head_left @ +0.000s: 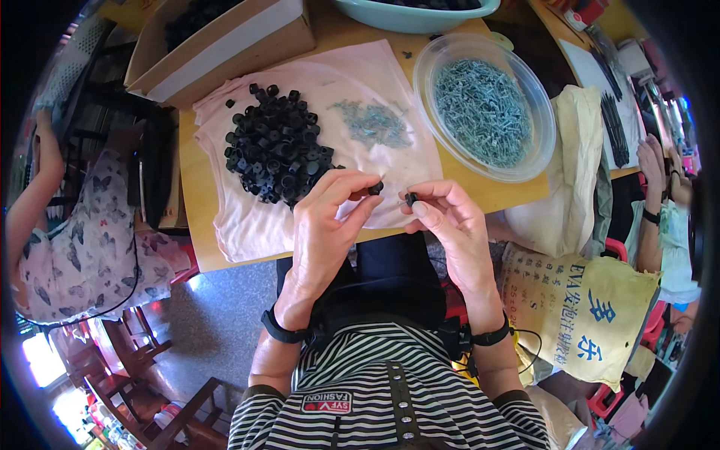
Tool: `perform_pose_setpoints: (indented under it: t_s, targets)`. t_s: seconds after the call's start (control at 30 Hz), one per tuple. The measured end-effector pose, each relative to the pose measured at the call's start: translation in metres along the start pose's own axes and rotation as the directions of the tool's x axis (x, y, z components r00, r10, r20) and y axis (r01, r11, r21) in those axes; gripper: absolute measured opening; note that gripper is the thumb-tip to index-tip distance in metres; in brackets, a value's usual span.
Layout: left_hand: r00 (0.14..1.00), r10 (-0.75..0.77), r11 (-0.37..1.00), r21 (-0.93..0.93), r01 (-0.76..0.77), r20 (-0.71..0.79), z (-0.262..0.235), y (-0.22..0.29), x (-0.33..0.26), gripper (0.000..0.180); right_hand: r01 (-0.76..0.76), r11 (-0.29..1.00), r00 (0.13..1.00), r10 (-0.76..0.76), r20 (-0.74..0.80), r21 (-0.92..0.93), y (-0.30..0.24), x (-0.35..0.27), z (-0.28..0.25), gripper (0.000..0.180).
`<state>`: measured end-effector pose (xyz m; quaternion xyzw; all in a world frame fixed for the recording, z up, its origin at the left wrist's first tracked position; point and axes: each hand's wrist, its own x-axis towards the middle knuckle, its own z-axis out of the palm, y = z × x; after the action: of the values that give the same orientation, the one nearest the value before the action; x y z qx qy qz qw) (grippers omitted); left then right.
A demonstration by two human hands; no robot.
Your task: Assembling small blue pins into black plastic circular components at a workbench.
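Between its thumb and fingers my left hand (328, 217) pinches a small black plastic part (376, 188). My right hand (454, 229) is closed on another small black piece (410, 198), with what looks like a thin screw sticking out toward the left. The two pieces are close together but apart, above the near edge of a pale pink cloth (352, 67). On that cloth, left of my hands, lies a heap of black plastic parts (274, 142). A thin scatter of silvery screws (373, 124) lies just beyond my hands.
A clear round tub (546, 142) of screws stands at the right of the wooden table (206, 244). Behind are a cardboard box (247, 56) and a pale green basin (420, 21), both with black parts. A yellow printed sack (600, 322) is at right. People sit on both sides.
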<state>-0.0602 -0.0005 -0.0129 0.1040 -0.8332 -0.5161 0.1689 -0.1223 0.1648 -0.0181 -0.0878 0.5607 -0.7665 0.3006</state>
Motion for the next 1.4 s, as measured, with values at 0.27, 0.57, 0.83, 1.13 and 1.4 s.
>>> perform_pose_setpoints:
  t_s: [0.27,0.57,0.83,1.13,1.4]
  targets:
    - [0.985,-0.158,0.799,-0.576,0.172,0.074,-0.002,-0.012,-0.012,0.026,-0.019,1.0,1.0,0.019,0.006,0.02,-0.004,0.0,0.007,0.019]
    - [0.986,-0.146,0.578,-0.802,0.153,0.083,0.003,-0.004,-0.017,0.024,-0.082,0.986,0.996,0.076,0.044,0.145,-0.017,-0.001,0.012,0.022]
    - [0.979,-0.161,0.524,-0.83,0.194,0.127,0.001,0.003,-0.02,0.025,-0.125,0.951,0.991,0.103,0.091,0.282,-0.022,-0.003,0.005,0.023]
    - [0.971,-0.169,0.457,-0.86,0.229,0.168,-0.001,0.015,-0.017,0.025,-0.19,0.841,0.981,0.138,0.14,0.507,-0.033,-0.004,-0.007,0.022]
    - [0.978,-0.137,0.425,-0.882,0.204,0.16,-0.003,0.016,-0.019,0.023,-0.061,0.943,0.998,0.048,0.048,0.327,-0.044,-0.011,0.002,0.023]
